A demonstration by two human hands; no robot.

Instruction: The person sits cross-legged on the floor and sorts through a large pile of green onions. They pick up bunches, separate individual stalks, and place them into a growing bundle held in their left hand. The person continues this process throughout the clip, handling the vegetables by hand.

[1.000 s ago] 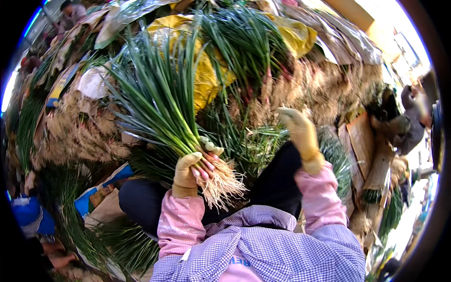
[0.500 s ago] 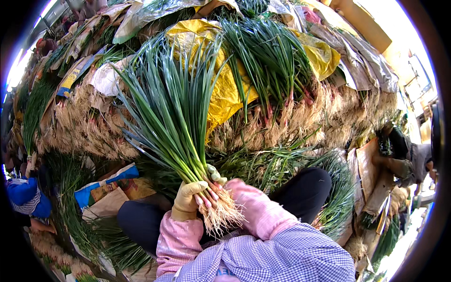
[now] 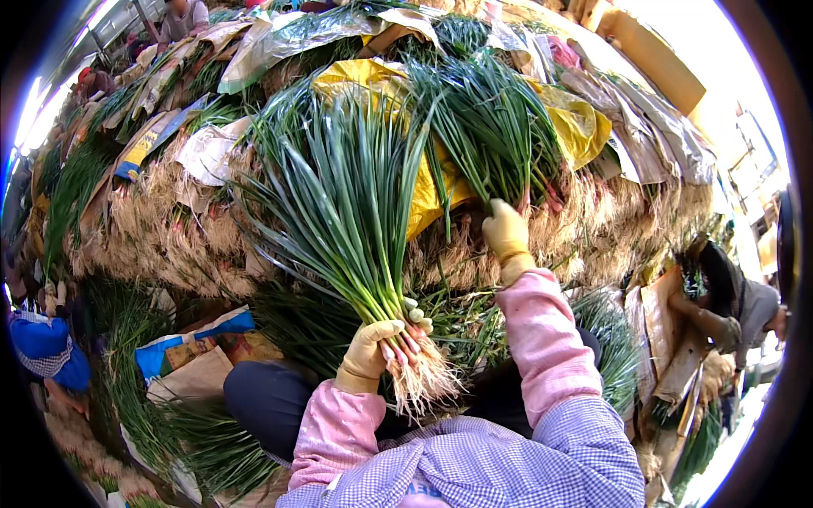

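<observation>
Low in front of my body, my left hand [image 3: 373, 349] in a pale yellow glove is closed round a thick bunch of green onions [image 3: 360, 229]. Their long leaves fan up and away, and the pinkish bulbs and pale roots hang below my fingers. My right hand [image 3: 508, 235], gloved the same way, reaches forward to the pile. Its fingers are curled together at the lower end of a green onion stalk [image 3: 478, 173] from the loose green onions [image 3: 517, 127] on top. The fingertips partly hide that stalk's base.
A long heap of green onions, roots [image 3: 203, 254] facing me, spans the front, partly covered by yellow plastic [image 3: 576, 123] and paper sheets. Loose leaves lie round my knees. A blue-edged sack [image 3: 203, 339] lies at left. Other people sit at far left [image 3: 51, 347] and right [image 3: 749, 305].
My right hand has left the roots of the held bunch and stretched forward right to the onions on the pile. The bunch in my left hand has shifted slightly right in view.
</observation>
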